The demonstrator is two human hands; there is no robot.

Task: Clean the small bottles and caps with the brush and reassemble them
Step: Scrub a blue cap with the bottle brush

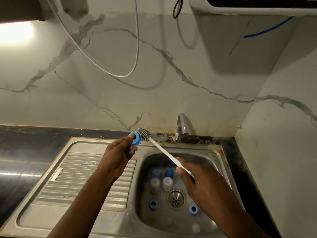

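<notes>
My left hand (120,153) pinches a blue ring-shaped cap (135,138) above the back edge of the sink. My right hand (197,179) grips the white handle of a bottle brush (164,152); its grey bristle head (144,132) touches the cap's right side. Down in the sink basin (212,162) stand two small clear bottles (167,183) with blue pieces (169,173) just behind them. Two more blue ring caps (153,205) lie on the basin floor at the front left and at the front right (193,209). Small clear pieces (196,228) lie near the basin's front wall.
A steel drainboard (89,176) with ribs lies left of the basin. The round drain (175,198) sits mid-basin. A chrome tap (181,127) rises behind the sink. Dark countertop (25,152) runs to the left, marble walls stand behind and to the right, and hoses hang above.
</notes>
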